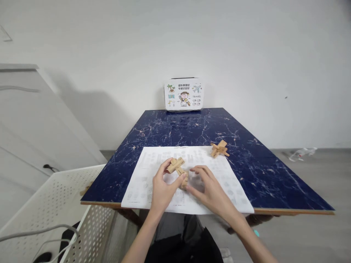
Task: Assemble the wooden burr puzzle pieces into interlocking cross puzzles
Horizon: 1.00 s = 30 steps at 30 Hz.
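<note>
Several notched wooden puzzle blocks, crossed and joined, are in my left hand. Its thumb presses on the lower end, and its fingers curl behind the upper left. My right hand is just to the right, fingers and thumb apart. Its thumb tip is close to the lower block; whether they touch I cannot tell. Under both hands lies a large printed sheet with faint grey diagrams. A second interlocked wooden puzzle rests at the sheet's upper right corner.
The sheet lies along the front edge of a blue marbled table. A white printed case stands at the back against the wall. To the left is a white perforated basket with cables. A clear plastic item lies on the floor at right.
</note>
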{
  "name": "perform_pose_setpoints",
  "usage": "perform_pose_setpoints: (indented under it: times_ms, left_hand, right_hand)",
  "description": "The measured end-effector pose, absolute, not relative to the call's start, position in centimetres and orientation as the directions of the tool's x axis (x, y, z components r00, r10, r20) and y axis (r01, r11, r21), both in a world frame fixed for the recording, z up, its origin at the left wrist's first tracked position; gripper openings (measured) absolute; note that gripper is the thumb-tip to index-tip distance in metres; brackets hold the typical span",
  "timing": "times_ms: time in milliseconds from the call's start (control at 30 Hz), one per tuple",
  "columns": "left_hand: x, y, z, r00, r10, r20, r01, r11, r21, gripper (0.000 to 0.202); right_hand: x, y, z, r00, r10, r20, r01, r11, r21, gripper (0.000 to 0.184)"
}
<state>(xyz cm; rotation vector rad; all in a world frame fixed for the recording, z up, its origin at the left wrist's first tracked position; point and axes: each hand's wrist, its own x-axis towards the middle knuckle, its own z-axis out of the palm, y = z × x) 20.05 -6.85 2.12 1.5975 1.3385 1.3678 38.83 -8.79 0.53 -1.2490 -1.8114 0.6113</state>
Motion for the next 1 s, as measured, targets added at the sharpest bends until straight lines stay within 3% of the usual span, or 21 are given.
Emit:
perform_pose_setpoints:
  times_ms: [100, 200, 300, 467, 600, 833, 1000]
  left_hand:
    - [20.0, -6.8, 2.0, -0.049, 0.947, 0.319, 0.280, -0.293, 0.914, 0.057]
    - [19.9, -6.7, 1.9, -0.037, 0.943, 0.330, 0.276, -0.307, 0.911, 0.058]
    - [19.9, -6.8, 1.9, -0.027, 0.945, 0.325, 0.276, -0.306, 0.911, 0.059]
    - [19.9, -6.9, 2.0, 0.012, 0.948, 0.317, 0.285, -0.308, 0.908, 0.064]
    - [19.9, -7.1, 2.3, 0.035, 0.946, 0.323, 0.306, -0.318, 0.897, 0.063]
    - [19.9, -7.3, 2.5, 0.051, 0.945, 0.324, 0.336, -0.322, 0.885, 0.062]
    - [19.9, -7.3, 2.6, 0.050, 0.948, 0.316, 0.340, -0.313, 0.887, 0.063]
  right_hand:
    - [37.9, -8.5, 0.1, -0.209, 0.889, 0.407, 0.561, 0.450, -0.695, 0.059]
    - [37.4, -8.3, 0.1, -0.246, 0.877, 0.413, 0.575, 0.475, -0.666, 0.055]
    - [37.8, -8.1, 0.3, -0.190, 0.897, 0.399, 0.530, 0.436, -0.727, 0.048]
    - [39.7, -7.8, 1.5, -0.005, 0.970, 0.242, 0.229, 0.236, -0.944, 0.057]
    - [40.9, -7.9, 3.4, 0.002, 0.997, 0.081, 0.010, 0.081, -0.997, 0.056]
    - [41.4, -8.2, 3.5, -0.078, 0.997, 0.000, 0.128, 0.010, -0.992, 0.046]
    - [41.0, -8.3, 3.2, -0.159, 0.987, -0.019, 0.019, -0.016, -1.000, 0.049]
